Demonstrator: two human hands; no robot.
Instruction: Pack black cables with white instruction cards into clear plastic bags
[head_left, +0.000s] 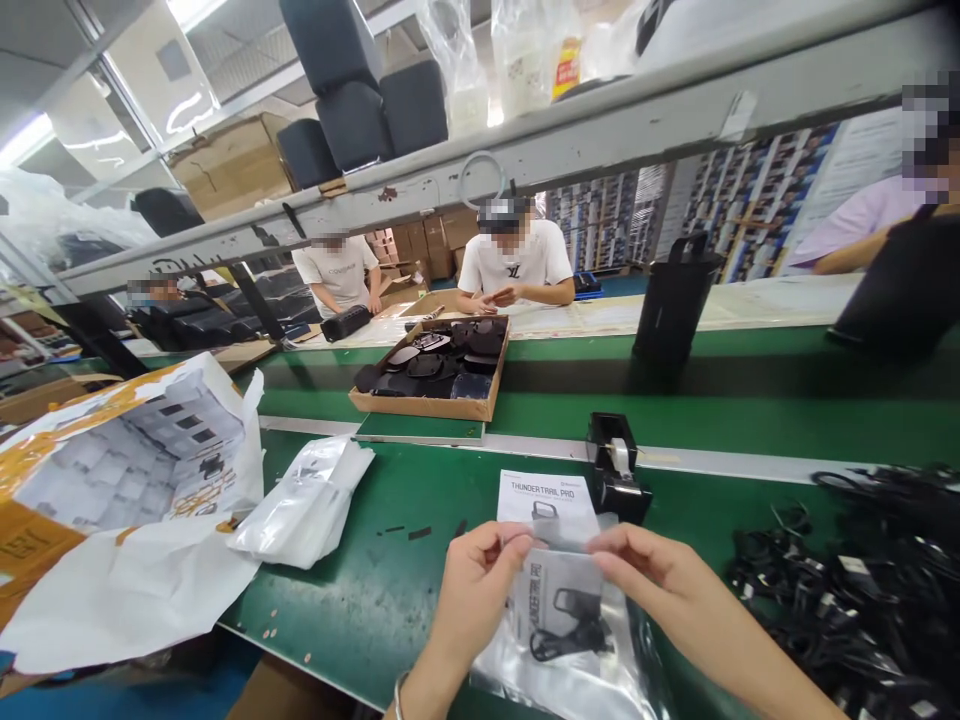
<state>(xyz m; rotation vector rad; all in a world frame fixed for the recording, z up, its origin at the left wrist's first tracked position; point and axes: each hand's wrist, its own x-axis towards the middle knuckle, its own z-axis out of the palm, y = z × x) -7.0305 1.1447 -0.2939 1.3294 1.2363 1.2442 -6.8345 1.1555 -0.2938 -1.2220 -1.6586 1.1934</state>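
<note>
Both my hands pinch the upper edge of a clear plastic bag [517,650], my left hand [478,580] at its left corner and my right hand [660,570] at its right. Inside the bag show a printed leaflet [551,590] and a coiled black cable [559,640]. Just beyond my fingers lies another leaflet [544,490], headed "THUNDER TRAIL PRO". Behind it stands a black tape dispenser [616,465]. A stack of clear bags [307,500] rests on the green table to the left of my hands.
Many black cables [847,590] are heaped at the right. A carton of black parts [424,405] and a black cylindrical speaker [675,305] stand farther back. An opened white-and-orange package [135,470] sits at the left. Several people work across the bench.
</note>
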